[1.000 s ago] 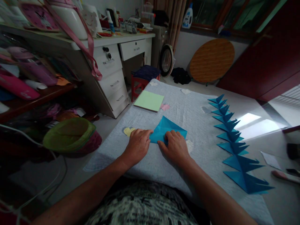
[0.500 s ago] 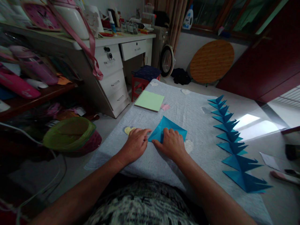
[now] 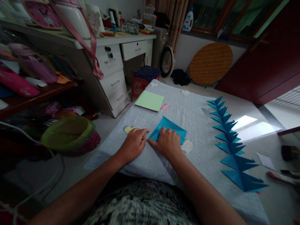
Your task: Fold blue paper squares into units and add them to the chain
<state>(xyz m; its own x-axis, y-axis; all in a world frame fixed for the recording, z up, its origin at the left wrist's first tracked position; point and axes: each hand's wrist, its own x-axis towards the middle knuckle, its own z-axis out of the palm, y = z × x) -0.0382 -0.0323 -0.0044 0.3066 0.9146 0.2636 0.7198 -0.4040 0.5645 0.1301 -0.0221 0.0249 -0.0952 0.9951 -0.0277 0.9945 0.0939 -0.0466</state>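
Note:
A folded sheet of blue origami paper (image 3: pixel 177 128) lies on the cloth-covered table in front of me. My right hand (image 3: pixel 169 142) presses down on it, fingers bent over its middle and thumb stretched to its left corner. Just left of that corner is my left hand (image 3: pixel 134 144), index finger pointing toward the paper and the other fingers loosely curled. It appears to hold nothing. Along the table's right side stands a row of several folded blue paper pieces (image 3: pixel 231 147) with pointed tips. Farther back lies a stack of light green paper (image 3: pixel 150 100).
A patterned grey cloth (image 3: pixel 197 103) covers the table. To the left stand a lined waste bin (image 3: pixel 67 132) and a white desk with drawers (image 3: pixel 114 82). A red stool (image 3: pixel 145 75) is beyond the table's far left corner, and a round wooden tabletop (image 3: pixel 211 64) leans against the wall.
My right hand has slid slightly left over the blue paper, its thumb now at the left corner. My left hand has drawn back a little from that corner. The camera view has shifted slightly.

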